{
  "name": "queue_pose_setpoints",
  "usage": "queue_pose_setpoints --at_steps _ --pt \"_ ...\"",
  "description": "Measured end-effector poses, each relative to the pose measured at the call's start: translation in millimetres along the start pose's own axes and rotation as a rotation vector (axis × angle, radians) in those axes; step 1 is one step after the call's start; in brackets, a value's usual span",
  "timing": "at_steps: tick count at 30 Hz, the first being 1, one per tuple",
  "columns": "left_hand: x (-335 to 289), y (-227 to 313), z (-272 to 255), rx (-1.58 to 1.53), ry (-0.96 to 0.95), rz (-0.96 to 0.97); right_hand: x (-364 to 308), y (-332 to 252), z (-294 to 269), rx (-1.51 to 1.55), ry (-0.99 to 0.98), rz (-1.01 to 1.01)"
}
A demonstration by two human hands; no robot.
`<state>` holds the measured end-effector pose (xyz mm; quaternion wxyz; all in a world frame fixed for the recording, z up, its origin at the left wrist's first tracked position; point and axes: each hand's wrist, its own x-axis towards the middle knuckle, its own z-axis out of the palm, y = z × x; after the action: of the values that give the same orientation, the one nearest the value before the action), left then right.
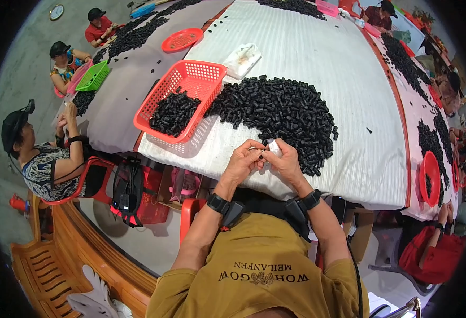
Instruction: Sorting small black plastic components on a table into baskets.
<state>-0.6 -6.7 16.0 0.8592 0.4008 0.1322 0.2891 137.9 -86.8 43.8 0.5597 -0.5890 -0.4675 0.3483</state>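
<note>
My left hand [243, 161] and my right hand [287, 163] meet over the near edge of the white-covered table, fingertips almost touching. A small white piece [274, 148], perhaps folded cloth or plastic, is pinched in my right hand. Closed at the fingertips, my left hand grips a tiny black part, mostly hidden by the fingers. Just beyond my hands spreads a large heap of small black cylindrical pieces [283, 108]. To its left, a red plastic basket [201, 69] holds more of the same black pieces.
A white crumpled packet [242, 61] lies behind the basket, and a red round tray [182, 40] farther back. Neighbouring tables carry more black heaps, a green basket [92, 76] and a red basin [429, 177]. Several people sit around them. A wooden bench [47, 265] stands at lower left.
</note>
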Motion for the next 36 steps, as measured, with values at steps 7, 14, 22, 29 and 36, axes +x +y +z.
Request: queue_pose_setpoints --at_steps 7,14,22,29,36 --pt "-0.2 0.5 -5.8 -0.086 -0.056 -0.024 0.6 6.8 3.7 0.097 0.071 0.029" --pt "0.1 0.5 -8.7 -0.123 -0.033 -0.047 -2.2 -6.0 0.4 0.198 -0.016 0.08" --pt "3.0 -1.8 -10.3 -0.099 0.0 -0.05 -2.3 -8.1 -0.4 0.092 -0.011 0.046" --pt "0.0 2.7 -4.8 -0.072 -0.031 -0.047 -1.6 2.7 1.8 0.131 0.008 0.021" --pt "1.9 -3.6 -3.0 -0.113 0.038 0.013 0.2 13.3 1.1 0.004 -0.004 -0.086"
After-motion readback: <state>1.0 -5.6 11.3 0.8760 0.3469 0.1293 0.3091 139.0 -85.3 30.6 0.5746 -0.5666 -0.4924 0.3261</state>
